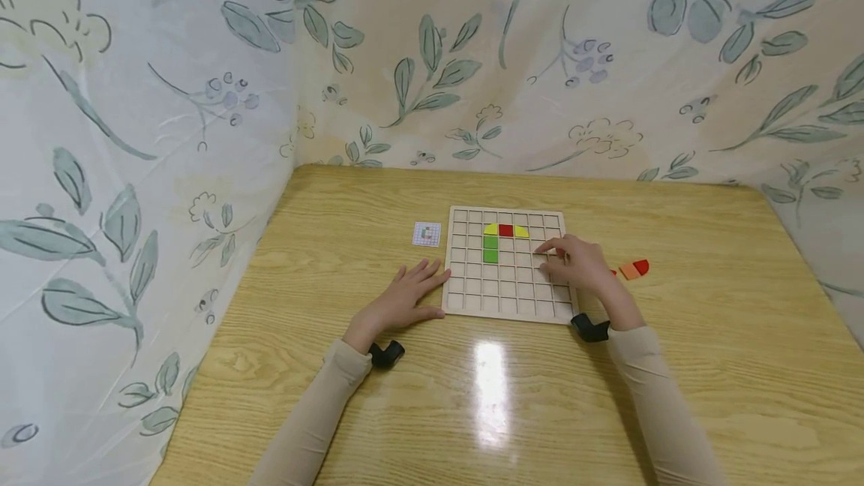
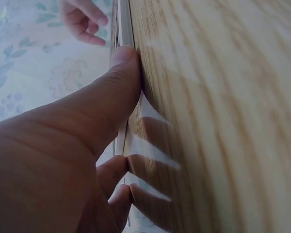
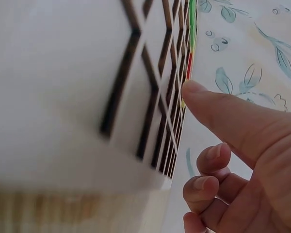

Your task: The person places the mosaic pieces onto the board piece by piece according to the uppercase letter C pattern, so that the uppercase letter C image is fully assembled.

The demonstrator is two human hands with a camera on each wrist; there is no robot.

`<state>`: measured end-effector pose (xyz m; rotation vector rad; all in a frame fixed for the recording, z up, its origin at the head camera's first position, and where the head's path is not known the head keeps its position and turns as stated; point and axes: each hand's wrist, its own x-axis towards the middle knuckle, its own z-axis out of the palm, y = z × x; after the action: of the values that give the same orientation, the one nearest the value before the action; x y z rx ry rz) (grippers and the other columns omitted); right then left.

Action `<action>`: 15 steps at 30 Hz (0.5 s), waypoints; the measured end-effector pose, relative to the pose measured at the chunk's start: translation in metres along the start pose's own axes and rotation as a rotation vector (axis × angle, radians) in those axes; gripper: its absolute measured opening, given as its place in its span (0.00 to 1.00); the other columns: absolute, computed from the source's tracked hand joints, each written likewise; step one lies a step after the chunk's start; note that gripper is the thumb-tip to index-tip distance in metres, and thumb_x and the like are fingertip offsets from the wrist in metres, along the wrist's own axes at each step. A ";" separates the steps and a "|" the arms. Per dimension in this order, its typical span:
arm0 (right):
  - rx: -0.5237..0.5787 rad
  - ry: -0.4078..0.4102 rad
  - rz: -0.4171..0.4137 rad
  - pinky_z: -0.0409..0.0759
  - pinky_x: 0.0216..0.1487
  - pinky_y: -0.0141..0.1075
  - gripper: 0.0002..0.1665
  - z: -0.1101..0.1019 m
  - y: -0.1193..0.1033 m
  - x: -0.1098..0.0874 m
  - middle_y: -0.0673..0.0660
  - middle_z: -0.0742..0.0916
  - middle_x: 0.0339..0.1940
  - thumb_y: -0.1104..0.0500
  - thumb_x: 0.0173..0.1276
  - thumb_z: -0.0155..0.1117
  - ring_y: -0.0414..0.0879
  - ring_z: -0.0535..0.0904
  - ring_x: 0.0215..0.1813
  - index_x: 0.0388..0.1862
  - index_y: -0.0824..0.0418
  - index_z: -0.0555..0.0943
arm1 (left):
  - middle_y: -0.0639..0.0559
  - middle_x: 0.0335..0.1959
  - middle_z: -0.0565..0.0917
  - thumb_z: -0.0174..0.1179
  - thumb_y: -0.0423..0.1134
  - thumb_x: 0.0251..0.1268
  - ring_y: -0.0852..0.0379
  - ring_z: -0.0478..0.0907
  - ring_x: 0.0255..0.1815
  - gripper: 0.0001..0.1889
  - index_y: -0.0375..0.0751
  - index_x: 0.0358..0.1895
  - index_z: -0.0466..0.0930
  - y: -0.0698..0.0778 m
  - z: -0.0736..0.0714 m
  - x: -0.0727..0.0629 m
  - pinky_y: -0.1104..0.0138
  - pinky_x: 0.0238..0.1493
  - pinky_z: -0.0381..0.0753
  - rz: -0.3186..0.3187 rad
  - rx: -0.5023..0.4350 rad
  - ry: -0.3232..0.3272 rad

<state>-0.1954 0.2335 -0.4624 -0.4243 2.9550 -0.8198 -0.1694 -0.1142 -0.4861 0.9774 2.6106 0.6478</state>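
A wooden grid board point(image 1: 466, 304) lies on the table with small coloured tiles in its upper middle. A red square tile point(image 1: 506, 231) sits between two rounded yellow tiles point(image 1: 521, 232), and green tiles point(image 1: 490, 249) run down below the left yellow one. My left hand point(image 1: 403, 298) lies spread on the table, its fingertips by the board's left edge; in the left wrist view the thumb point(image 2: 123, 65) touches that edge. Above the board's right side is my right hand point(image 1: 577, 265), fingers loosely bent, nothing visible between thumb and fingers.
Right of the board lie an orange tile point(image 1: 630, 271) and a rounded red tile point(image 1: 641, 267); another red bit is partly hidden by the right hand. A small printed pattern card point(image 1: 427, 234) lies left of the board. Floral cloth point(image 1: 432, 133) borders the table's back and sides.
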 end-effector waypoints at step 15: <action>-0.066 0.074 -0.044 0.55 0.24 0.34 0.14 -0.019 0.027 -0.027 0.55 0.70 0.24 0.58 0.58 0.68 0.43 0.57 0.23 0.44 0.59 0.83 | 0.46 0.75 0.47 0.54 0.53 0.64 0.44 0.39 0.75 0.37 0.49 0.73 0.50 0.001 -0.001 -0.001 0.42 0.70 0.36 0.014 -0.005 0.009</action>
<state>-0.1784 0.2723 -0.4602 -0.4744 3.0583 -0.7602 -0.1682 -0.1140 -0.4848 0.9947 2.6112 0.6633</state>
